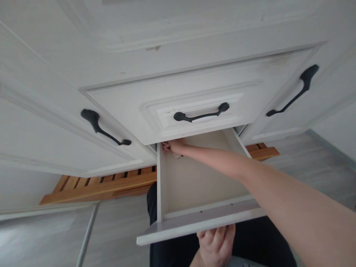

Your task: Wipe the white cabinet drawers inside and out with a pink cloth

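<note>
A white drawer (205,218) is pulled out of the cabinet, and no loose contents show on the visible part of its pale bottom. My right arm crosses over it from the right. Deep inside, at the back left corner, my right hand (174,146) is closed with its fingers bunched. A pale, crumpled, cloth-like thing (177,156) shows a little under that hand, too small to make out clearly. My left hand (216,243) is at the outer side of the drawer front, fingers curled up against it. They seem wrapped round its handle, which the front panel mostly hides.
Above is a shut drawer with a dark handle (201,114). Doors with dark handles flank it, left (104,129) and right (294,92). A slatted wooden rack (105,187) stands low behind the drawer. My dark-clad legs (178,252) are beneath the drawer front.
</note>
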Action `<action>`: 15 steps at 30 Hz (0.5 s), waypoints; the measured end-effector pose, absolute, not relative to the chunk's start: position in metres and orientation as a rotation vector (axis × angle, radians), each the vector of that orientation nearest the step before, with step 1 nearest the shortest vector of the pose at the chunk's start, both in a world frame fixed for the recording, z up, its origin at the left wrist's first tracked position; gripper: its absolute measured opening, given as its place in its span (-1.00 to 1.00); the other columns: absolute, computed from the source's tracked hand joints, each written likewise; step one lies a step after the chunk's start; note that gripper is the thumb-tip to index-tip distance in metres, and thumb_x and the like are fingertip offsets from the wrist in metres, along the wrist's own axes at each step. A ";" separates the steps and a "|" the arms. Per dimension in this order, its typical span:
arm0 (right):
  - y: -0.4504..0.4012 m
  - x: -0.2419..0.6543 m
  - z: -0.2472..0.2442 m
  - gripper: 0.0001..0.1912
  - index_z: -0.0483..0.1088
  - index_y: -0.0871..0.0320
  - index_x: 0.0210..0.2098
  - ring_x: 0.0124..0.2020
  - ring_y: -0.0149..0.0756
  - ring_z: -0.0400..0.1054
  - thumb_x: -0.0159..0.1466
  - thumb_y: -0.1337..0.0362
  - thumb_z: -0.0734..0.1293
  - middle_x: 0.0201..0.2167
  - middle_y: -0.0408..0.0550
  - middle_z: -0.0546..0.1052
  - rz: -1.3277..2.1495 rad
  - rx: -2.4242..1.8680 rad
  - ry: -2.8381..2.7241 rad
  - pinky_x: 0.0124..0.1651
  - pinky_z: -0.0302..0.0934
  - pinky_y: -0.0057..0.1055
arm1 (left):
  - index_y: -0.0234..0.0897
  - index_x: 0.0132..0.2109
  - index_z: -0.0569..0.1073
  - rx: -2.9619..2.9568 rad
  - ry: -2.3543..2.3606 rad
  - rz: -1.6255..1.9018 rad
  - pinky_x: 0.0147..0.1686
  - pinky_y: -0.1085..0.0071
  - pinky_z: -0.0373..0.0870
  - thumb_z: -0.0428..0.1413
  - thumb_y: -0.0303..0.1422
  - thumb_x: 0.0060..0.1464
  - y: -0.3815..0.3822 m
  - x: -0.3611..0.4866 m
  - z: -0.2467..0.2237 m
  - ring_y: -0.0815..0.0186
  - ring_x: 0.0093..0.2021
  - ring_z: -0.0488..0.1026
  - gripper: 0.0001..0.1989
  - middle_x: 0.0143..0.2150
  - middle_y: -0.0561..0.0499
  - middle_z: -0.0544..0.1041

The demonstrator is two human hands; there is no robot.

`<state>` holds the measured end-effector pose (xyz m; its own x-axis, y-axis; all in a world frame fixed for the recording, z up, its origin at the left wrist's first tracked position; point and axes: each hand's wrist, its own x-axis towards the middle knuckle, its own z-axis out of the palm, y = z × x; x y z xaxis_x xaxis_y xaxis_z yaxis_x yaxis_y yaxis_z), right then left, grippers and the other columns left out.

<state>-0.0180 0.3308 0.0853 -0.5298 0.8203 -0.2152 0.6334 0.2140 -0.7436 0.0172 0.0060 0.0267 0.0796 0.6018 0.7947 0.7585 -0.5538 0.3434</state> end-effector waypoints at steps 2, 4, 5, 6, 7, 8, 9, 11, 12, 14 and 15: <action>0.328 -0.009 0.085 -0.91 0.47 0.22 -0.40 -0.11 -0.14 0.44 0.21 0.37 0.31 -0.17 0.11 0.59 1.104 -1.326 -2.437 -0.10 0.22 -0.35 | -0.08 -0.05 0.64 -2.234 -1.314 -1.424 -0.11 0.32 0.25 0.23 -0.46 0.10 0.006 0.013 0.022 0.34 -0.25 0.48 -0.72 -0.25 0.07 0.67; 0.315 -0.001 0.084 -0.90 0.51 0.24 -0.33 0.02 -0.06 0.40 0.17 0.35 0.36 -0.03 0.16 0.56 1.009 -1.232 -2.594 0.03 0.22 -0.29 | -0.07 -0.07 0.65 -2.267 -1.268 -1.374 -0.05 0.32 0.25 0.28 -0.44 0.05 0.006 0.010 0.017 0.33 -0.22 0.48 -0.72 -0.22 0.06 0.67; 0.306 0.002 0.084 -0.85 0.53 0.25 -0.28 0.06 -0.04 0.38 0.19 0.32 0.36 0.02 0.18 0.53 0.975 -1.180 -2.656 0.08 0.21 -0.26 | -0.07 -0.07 0.64 -2.283 -1.256 -1.353 -0.01 0.31 0.25 0.30 -0.43 0.03 0.005 0.008 0.015 0.31 -0.21 0.48 -0.70 -0.20 0.05 0.67; 0.294 0.005 0.085 -0.80 0.55 0.25 -0.23 0.08 -0.03 0.37 0.22 0.27 0.35 0.05 0.19 0.51 0.954 -1.129 -2.708 0.11 0.20 -0.25 | -0.06 -0.05 0.64 -2.293 -1.250 -1.339 0.03 0.29 0.25 0.33 -0.43 0.00 0.004 0.007 0.013 0.31 -0.19 0.49 -0.67 -0.17 0.04 0.67; 0.282 0.008 0.085 -0.76 0.56 0.26 -0.20 0.08 -0.03 0.37 0.25 0.23 0.34 0.06 0.20 0.50 0.945 -1.082 -2.753 0.12 0.21 -0.24 | -0.05 -0.04 0.63 -2.303 -1.249 -1.326 0.05 0.28 0.25 0.34 -0.41 -0.02 0.004 0.007 0.012 0.30 -0.17 0.49 -0.65 -0.14 0.05 0.67; 0.268 0.011 0.085 -0.73 0.56 0.26 -0.19 0.05 -0.05 0.39 0.26 0.20 0.34 0.05 0.19 0.50 0.945 -1.042 -2.793 0.09 0.23 -0.26 | -0.03 -0.03 0.63 -2.314 -1.251 -1.313 0.07 0.28 0.25 0.35 -0.40 -0.03 0.003 0.007 0.011 0.30 -0.16 0.49 -0.63 -0.12 0.05 0.66; 0.255 0.013 0.085 -0.73 0.57 0.25 -0.20 0.02 -0.09 0.41 0.27 0.19 0.34 0.04 0.17 0.51 0.960 -0.992 -2.830 0.05 0.25 -0.29 | -0.02 -0.02 0.62 -2.321 -1.257 -1.304 0.07 0.29 0.26 0.36 -0.38 -0.03 0.002 0.007 0.011 0.31 -0.15 0.49 -0.62 -0.10 0.06 0.66; 0.230 0.019 0.084 -0.77 0.57 0.22 -0.23 -0.03 -0.17 0.43 0.26 0.20 0.36 0.01 0.10 0.53 1.079 -0.805 -2.903 -0.04 0.27 -0.37 | -0.03 0.00 0.62 -2.307 -1.280 -1.305 0.05 0.32 0.26 0.34 -0.37 0.00 0.002 0.007 0.012 0.32 -0.14 0.49 -0.63 -0.09 0.07 0.66; 0.220 0.022 0.083 -0.80 0.57 0.21 -0.25 -0.05 -0.21 0.44 0.25 0.21 0.37 -0.01 0.06 0.54 1.185 -0.684 -2.921 -0.08 0.27 -0.41 | -0.04 0.00 0.61 -2.298 -1.284 -1.311 0.03 0.33 0.26 0.32 -0.38 0.03 0.003 0.008 0.014 0.33 -0.14 0.49 -0.65 -0.10 0.07 0.66; 0.205 0.027 0.081 -0.82 0.55 0.20 -0.24 -0.13 -0.28 0.44 0.24 0.23 0.38 -0.11 -0.03 0.57 1.443 -0.499 -2.907 -0.16 0.25 -0.47 | -0.07 0.02 0.61 -2.291 -1.289 -1.322 0.01 0.33 0.25 0.25 -0.43 0.09 0.004 0.008 0.017 0.33 -0.13 0.49 -0.67 -0.13 0.07 0.67; 0.202 0.029 0.081 -0.82 0.53 0.20 -0.22 -0.18 -0.31 0.43 0.24 0.24 0.38 -0.17 -0.08 0.58 1.570 -0.470 -2.893 -0.20 0.23 -0.48 | -0.09 0.04 0.60 -2.301 -1.287 -1.319 0.00 0.33 0.24 0.22 -0.45 0.12 0.005 0.008 0.019 0.33 -0.13 0.49 -0.67 -0.14 0.07 0.67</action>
